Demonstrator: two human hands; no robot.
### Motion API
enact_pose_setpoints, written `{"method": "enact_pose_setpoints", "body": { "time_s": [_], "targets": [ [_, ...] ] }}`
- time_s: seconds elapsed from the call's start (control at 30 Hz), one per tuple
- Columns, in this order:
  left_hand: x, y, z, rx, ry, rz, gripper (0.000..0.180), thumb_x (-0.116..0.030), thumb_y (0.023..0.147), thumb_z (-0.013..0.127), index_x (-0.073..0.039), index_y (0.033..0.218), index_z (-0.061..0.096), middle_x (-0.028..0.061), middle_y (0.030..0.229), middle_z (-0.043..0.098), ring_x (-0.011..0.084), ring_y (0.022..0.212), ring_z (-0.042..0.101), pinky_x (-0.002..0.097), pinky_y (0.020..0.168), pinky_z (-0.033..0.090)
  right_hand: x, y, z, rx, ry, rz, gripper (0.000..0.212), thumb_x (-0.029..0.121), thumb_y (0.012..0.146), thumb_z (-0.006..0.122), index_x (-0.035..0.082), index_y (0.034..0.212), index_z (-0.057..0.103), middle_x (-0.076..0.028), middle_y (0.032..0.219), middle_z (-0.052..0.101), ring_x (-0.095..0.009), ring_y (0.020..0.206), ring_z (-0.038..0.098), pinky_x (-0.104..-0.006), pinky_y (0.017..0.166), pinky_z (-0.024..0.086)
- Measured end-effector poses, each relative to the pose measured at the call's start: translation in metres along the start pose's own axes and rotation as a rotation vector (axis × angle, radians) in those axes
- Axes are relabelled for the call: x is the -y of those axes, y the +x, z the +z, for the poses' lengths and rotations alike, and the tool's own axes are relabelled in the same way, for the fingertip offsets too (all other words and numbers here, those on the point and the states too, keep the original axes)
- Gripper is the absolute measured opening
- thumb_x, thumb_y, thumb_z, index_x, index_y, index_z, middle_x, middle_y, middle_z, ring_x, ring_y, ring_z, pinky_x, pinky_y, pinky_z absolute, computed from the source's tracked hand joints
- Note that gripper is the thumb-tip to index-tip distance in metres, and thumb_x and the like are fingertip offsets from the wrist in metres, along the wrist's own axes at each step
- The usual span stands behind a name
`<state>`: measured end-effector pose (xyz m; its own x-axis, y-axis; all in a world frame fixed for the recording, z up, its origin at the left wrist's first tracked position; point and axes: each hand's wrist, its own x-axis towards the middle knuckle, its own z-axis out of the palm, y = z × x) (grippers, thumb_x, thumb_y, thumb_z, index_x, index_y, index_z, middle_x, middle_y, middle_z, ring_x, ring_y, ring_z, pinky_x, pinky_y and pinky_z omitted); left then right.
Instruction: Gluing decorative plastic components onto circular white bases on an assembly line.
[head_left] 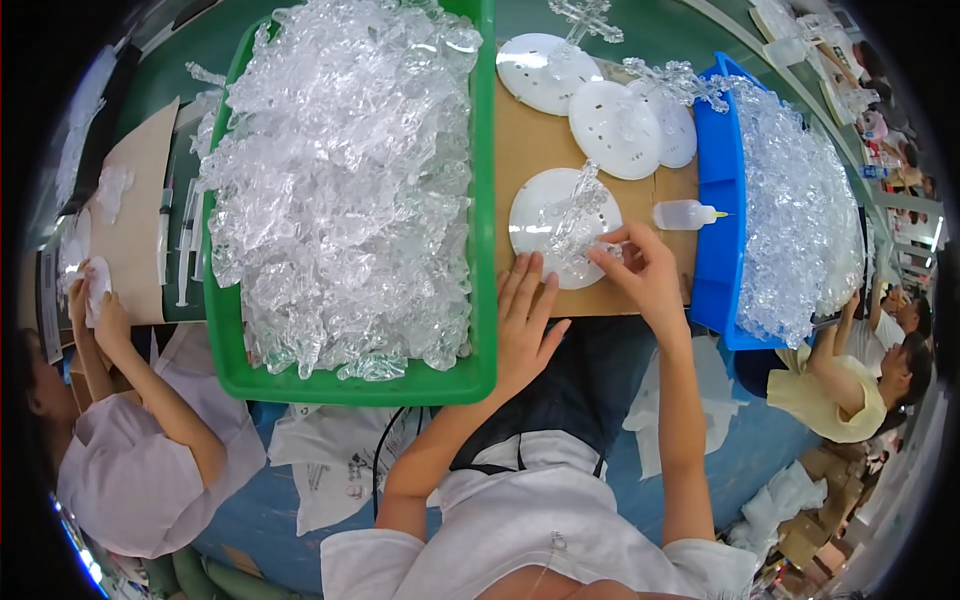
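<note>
A round white plastic disc lies on the brown cardboard in front of me, with a clear ornate cross-shaped plastic piece on it. My right hand is at the disc's right edge, thumb and fingers pinched on an end of the clear plastic piece. Stretched fingers of my left hand rest by the disc's lower left edge, beside the green crate, holding nothing. To the right lies a small squeeze bottle with a yellow needle tip. Farther back are other white discs, some with clear crosses on or beside them.
A green crate heaped with clear plastic pieces stands at left. The blue bin at right holds smaller clear pieces. Syringes lie left of the crate. Co-workers sit at left and right.
</note>
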<state>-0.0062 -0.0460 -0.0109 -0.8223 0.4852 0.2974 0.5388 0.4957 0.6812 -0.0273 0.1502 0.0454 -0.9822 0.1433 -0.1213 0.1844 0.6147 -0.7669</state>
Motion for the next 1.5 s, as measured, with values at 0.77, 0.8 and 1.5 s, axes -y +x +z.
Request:
{"method": "enact_pose_setpoints", "body": {
  "time_s": [0.77,0.8,1.5],
  "targets": [
    [-0.015,0.003,0.041,-0.08,0.098,-0.01,0.071,-0.039,0.079,0.065,-0.018,0.141,0.036,0.022,0.142,0.034,0.0345,0.134,0.03,0.0636,0.101,0.024,0.002,-0.007,-0.001,-0.123,-0.09,0.145,0.05,0.019,0.067,0.082,0.001,0.106,0.056,-0.006,0.084,0.055,-0.014,0.075,0.05,-0.0261,0.067,0.044],
    [-0.017,0.005,0.038,-0.06,0.136,-0.008,0.071,-0.042,0.08,0.063,-0.022,0.142,0.034,0.0232,0.14,0.035,0.0357,0.132,0.031,0.0639,0.102,0.023,-0.007,-0.009,-0.001,-0.135,-0.044,0.086,0.058,0.02,0.064,0.083,0.002,0.11,0.053,-0.007,0.089,0.056,-0.014,0.079,0.052,-0.0258,0.071,0.045],
    [-0.03,0.009,0.031,0.067,0.463,0.01,0.066,-0.034,0.081,0.069,-0.023,0.14,0.041,0.0218,0.135,0.03,0.0444,0.132,0.022,0.0648,0.103,0.018,-0.05,-0.003,-0.006,-0.861,0.185,-0.042,0.044,0.02,0.079,0.073,0.0,0.111,0.05,-0.014,0.103,0.062,-0.026,0.101,0.059,-0.0357,0.085,0.046]
  ]
}}
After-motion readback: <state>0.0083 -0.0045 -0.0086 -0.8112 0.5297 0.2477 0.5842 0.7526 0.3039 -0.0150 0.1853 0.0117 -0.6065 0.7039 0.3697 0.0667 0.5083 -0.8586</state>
